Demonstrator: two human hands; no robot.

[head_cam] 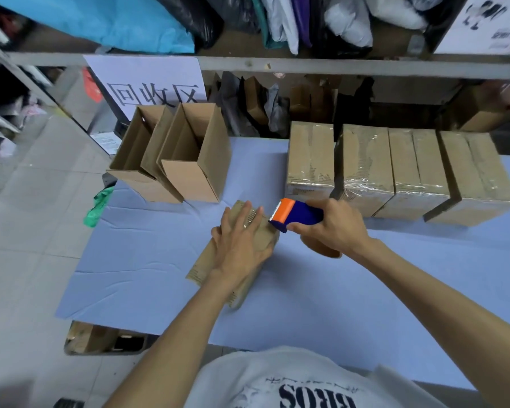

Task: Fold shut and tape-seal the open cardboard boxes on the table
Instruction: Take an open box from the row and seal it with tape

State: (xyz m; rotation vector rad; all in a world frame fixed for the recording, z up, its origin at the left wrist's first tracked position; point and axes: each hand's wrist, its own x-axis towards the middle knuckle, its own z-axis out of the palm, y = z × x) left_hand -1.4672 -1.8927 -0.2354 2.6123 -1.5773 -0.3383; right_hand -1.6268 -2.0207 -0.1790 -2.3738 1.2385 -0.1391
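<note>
A closed cardboard box (206,265) lies in the middle of the blue table (147,260). My left hand (240,241) presses flat on its top with fingers spread. My right hand (333,226) grips a blue and orange tape dispenser (295,214), whose toothed edge touches the box's far right corner. Two open cardboard boxes (186,154) stand at the back left of the table, flaps up. Several taped boxes (395,169) stand in a row at the back right.
A metal shelf (306,66) with bags and cardboard runs behind the table, with a white sign (150,83) hanging from it. A green bag (97,204) hangs off the table's left edge. Tiled floor lies to the left, and flat cardboard (100,338) sits below the table.
</note>
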